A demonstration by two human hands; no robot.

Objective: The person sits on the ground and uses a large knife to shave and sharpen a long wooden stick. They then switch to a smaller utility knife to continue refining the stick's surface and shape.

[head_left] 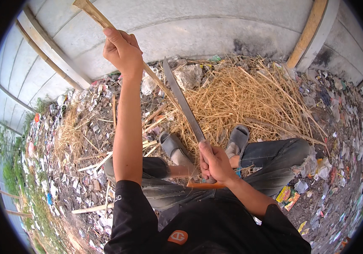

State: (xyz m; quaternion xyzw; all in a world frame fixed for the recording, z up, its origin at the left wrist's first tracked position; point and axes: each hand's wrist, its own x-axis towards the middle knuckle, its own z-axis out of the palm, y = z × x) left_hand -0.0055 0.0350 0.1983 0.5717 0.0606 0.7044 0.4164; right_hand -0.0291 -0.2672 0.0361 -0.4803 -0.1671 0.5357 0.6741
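My left hand [122, 51] is raised and shut around a long thin bamboo strip [94, 15] that slants from the upper left down toward the ground. My right hand [215, 163] grips the orange handle [204, 185] of a long machete. Its grey blade [181, 99] points up and away, the edge resting against the lower part of the strip. Below the hands are my knees in grey trousers and my feet in grey slippers [173, 146].
A heap of dry straw and split strips [249, 97] lies ahead of my feet. Litter and wrappers [316, 169] cover the ground on both sides. A grey concrete wall with wooden posts [310, 31] stands behind.
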